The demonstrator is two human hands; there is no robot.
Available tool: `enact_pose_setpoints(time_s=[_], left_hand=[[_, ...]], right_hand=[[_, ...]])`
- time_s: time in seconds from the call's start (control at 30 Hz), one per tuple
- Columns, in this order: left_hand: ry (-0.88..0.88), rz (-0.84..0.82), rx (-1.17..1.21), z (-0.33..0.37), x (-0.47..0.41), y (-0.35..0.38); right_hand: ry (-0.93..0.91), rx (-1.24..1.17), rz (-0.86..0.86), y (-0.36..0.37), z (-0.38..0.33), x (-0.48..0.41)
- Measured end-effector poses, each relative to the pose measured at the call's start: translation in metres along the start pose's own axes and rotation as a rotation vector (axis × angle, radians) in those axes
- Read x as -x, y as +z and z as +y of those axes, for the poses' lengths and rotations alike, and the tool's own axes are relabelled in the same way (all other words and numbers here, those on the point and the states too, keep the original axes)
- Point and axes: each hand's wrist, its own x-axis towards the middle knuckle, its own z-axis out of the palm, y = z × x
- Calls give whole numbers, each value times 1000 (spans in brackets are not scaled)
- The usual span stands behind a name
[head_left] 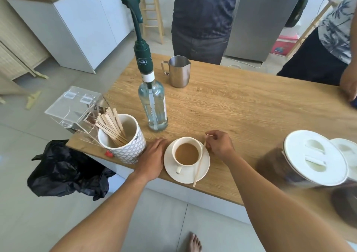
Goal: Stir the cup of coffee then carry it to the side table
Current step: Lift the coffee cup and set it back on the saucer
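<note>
A tiled kitchen with white cupboards surrounds a wooden table (251, 106), and two people stand at its far side. At the right edge of the table sits a big dark jar (313, 159) with a white lid. Towards the left are a clear pump bottle (153, 106) and a patterned mug (125, 147) full of wooden sticks.

Near the front edge a white saucer (185, 176) carries the cup (186, 154), which is nearly full of milky coffee. The cup's handle points back towards the person.

The left hand (152, 157) lies flat on the table with its fingers straight, just beside the saucer's left rim and holding nothing. The right hand (220, 145) pinches the far end of the stirrer (200, 161) between fingertips and thumb.

The stirrer is not in the coffee. It lies just right of the cup, its long axis running from the hand down towards the person, and its near tip overhangs the saucer rim.

With the cup this full, stirring would go best with the tip lifted clear of the saucer, dipped in upright and circled slowly. The flat hand could steady the saucer so that nothing slops over.
</note>
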Motion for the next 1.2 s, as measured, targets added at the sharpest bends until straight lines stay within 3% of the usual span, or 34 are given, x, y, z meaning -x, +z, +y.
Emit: enact_pose_setpoints(time_s=[0.83,1.2], left_hand=[[-4,41,-73,-12,-10,12],[135,68,-112,-34,4,36]], right_hand=[[4,65,-33,-1,6,-2],[56,4,-2,-8,8,6]])
